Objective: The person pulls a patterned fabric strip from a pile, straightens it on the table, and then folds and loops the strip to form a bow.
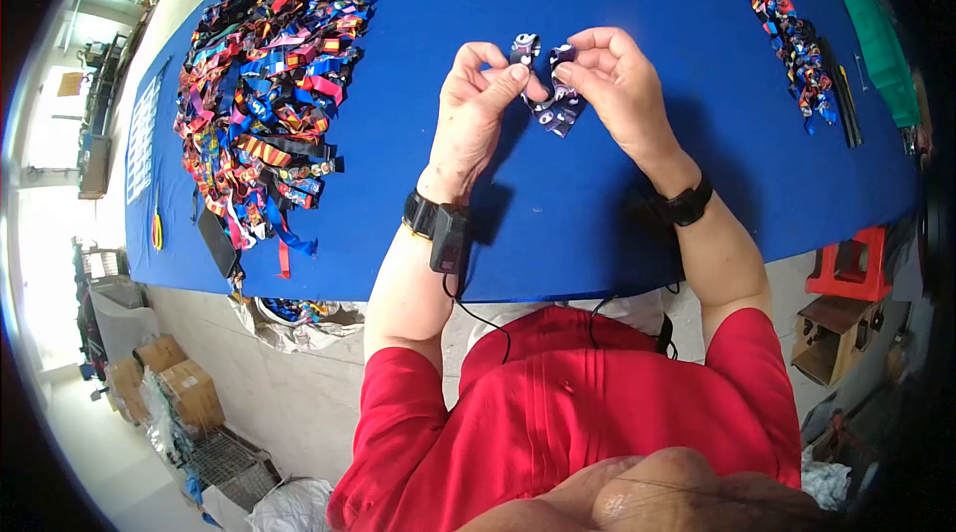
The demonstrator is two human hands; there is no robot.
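Above the blue table, a dark patterned ribbon strap [556, 118] with white markings hangs in a loop between my two hands. My left hand [473, 104] pinches one part of it between thumb and fingers. On the other side, my right hand [625, 94] grips the strap with its thumb pressed against the fingers. The strap's lower bend hangs below the fingertips, and parts of it are hidden behind them.
A large heap of colourful straps [264, 99] covers the table's left side. A long row of bundled straps [772, 14] lies at the right, near a green object [880, 49]. Yellow-handled scissors [157, 231] lie at the left edge. A red stool [851, 265] stands right of the table.
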